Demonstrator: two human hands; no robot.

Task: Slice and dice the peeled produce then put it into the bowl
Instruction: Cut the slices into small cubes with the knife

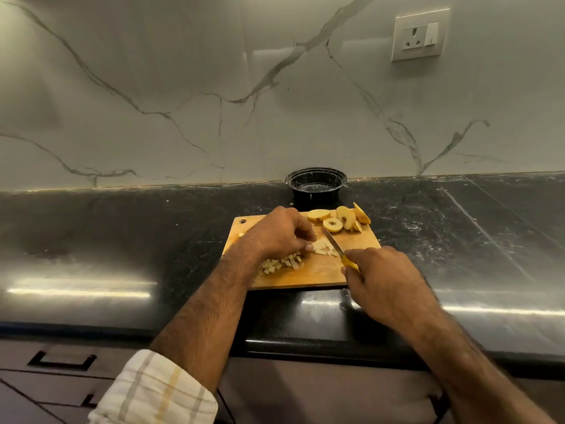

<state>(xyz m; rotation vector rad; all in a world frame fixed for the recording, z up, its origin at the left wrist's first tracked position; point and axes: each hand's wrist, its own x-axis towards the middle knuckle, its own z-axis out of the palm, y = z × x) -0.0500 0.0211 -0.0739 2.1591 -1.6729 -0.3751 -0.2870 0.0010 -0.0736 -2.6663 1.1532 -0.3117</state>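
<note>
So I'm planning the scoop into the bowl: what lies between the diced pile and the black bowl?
In the head view, the left hand and the far edge of the cutting board lie between the diced pile and the black bowl.

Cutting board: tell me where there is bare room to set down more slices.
Bare wood on the cutting board: the near strip in front of the diced pile, and the right edge below the slices. The middle is crowded by the left hand, knife and right hand.
</note>
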